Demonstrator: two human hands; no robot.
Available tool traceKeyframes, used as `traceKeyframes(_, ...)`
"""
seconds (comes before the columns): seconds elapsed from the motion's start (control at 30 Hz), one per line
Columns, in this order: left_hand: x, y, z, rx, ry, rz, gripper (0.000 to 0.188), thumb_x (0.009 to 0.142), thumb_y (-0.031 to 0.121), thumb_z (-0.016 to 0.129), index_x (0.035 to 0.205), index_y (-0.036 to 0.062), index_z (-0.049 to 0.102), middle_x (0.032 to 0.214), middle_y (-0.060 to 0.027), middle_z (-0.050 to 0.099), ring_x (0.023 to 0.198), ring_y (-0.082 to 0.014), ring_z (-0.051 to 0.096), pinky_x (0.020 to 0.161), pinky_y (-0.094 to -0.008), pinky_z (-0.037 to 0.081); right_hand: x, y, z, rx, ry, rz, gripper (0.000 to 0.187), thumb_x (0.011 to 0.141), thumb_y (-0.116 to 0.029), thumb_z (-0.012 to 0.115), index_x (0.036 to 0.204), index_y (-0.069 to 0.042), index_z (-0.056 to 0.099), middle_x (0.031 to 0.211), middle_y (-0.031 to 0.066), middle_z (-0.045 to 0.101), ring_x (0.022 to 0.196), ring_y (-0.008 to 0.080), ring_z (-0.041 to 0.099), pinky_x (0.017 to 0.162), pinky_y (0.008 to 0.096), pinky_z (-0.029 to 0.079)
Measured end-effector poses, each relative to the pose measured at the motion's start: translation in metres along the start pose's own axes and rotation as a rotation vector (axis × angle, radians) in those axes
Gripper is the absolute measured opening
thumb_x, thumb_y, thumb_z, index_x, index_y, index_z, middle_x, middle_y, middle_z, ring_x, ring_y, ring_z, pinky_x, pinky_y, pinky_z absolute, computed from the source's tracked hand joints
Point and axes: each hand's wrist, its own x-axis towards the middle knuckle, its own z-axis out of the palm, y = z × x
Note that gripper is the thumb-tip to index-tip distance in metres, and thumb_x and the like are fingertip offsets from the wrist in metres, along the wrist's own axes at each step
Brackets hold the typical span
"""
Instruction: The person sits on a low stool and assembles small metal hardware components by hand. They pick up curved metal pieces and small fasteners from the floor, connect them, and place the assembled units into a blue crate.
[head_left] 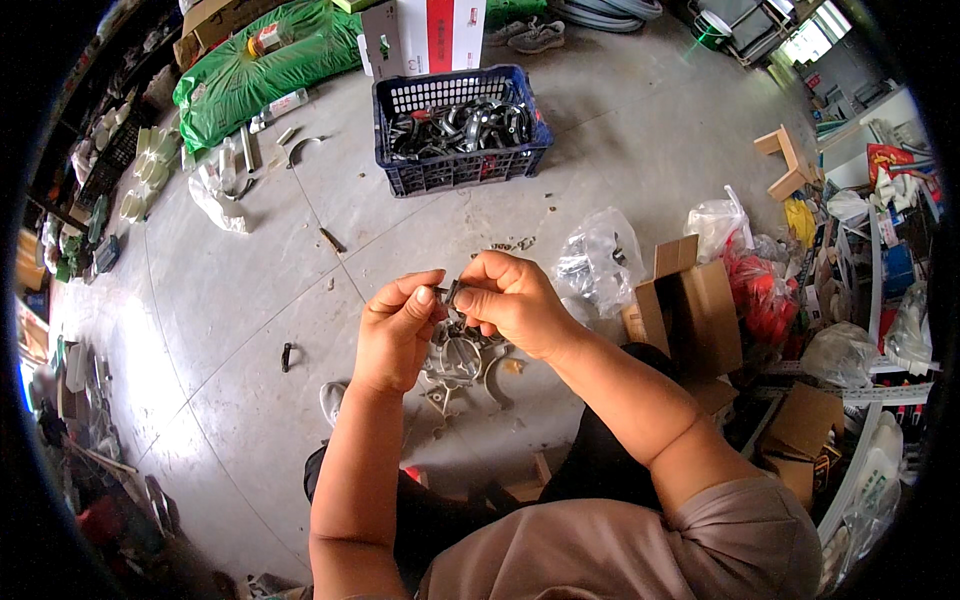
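Note:
In front of me, my left hand and my right hand meet, both closed in a pinch. Between their fingertips is a small dark metal part, with a thin bolt-like end on the left hand's side. Its exact kind is too small to tell. Below my hands, a heap of grey metal castings lies on the floor, partly hidden by my fingers. A curved metal clamp half rests at the heap's right side.
A blue plastic crate full of dark metal clamps stands ahead. To the right are a clear plastic bag and an open cardboard box. A small dark part lies left; a green sack lies far left.

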Motion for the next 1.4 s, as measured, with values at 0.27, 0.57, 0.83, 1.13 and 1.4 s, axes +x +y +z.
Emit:
traceKeyframes(0.27,0.002,0.002,-0.005,0.049,-0.008,0.057,0.022,0.079,0.005,0.060,0.101,0.0046,0.057,0.088,-0.0027,0.059,0.080,-0.0134,0.054,0.072,-0.0270,0.042,0.001,0.002,0.002,-0.007,0.024,-0.032,0.012,0.080,-0.013,0.060,0.077,-0.003,0.055,0.061,0.0000,0.053,0.050,0.0048,0.046,0.044,0.0191,0.036)
traceKeyframes(0.57,0.003,0.001,-0.007,0.003,-0.071,0.091,0.024,0.077,-0.002,0.060,0.101,0.0030,0.057,0.091,-0.0041,0.060,0.087,-0.0122,0.054,0.079,-0.0241,0.042,0.000,0.001,0.002,0.046,0.009,-0.013,0.011,0.080,-0.012,0.060,0.077,-0.003,0.055,0.061,0.0005,0.053,0.050,0.0049,0.046,0.043,0.0184,0.036)
traceKeyframes(0.83,0.003,0.000,-0.005,0.010,-0.148,0.191,0.022,0.076,-0.003,0.060,0.096,0.0036,0.056,0.096,-0.0060,0.058,0.088,-0.0136,0.054,0.080,-0.0253,0.042,0.000,0.000,-0.001,0.106,-0.034,0.049,0.009,0.080,-0.012,0.061,0.082,-0.005,0.056,0.068,0.0009,0.055,0.056,0.0060,0.050,0.046,0.0173,0.039)
traceKeyframes(1.13,0.005,-0.002,-0.007,-0.100,-0.114,0.139,0.029,0.075,0.000,0.063,0.101,0.0059,0.053,0.094,-0.0053,0.060,0.086,-0.0136,0.055,0.078,-0.0263,0.043,0.000,0.000,0.000,0.087,-0.043,0.062,0.007,0.080,-0.011,0.060,0.081,-0.005,0.055,0.067,0.0005,0.055,0.055,0.0061,0.050,0.046,0.0177,0.039)
traceKeyframes(1.4,0.000,0.004,0.005,-0.057,-0.071,0.180,0.026,0.078,0.002,0.060,0.104,0.0038,0.053,0.101,-0.0085,0.059,0.096,-0.0169,0.056,0.079,-0.0276,0.044,0.002,0.002,0.001,0.044,-0.028,0.030,0.007,0.081,-0.011,0.060,0.081,-0.005,0.055,0.066,0.0000,0.054,0.054,0.0056,0.049,0.046,0.0176,0.038)
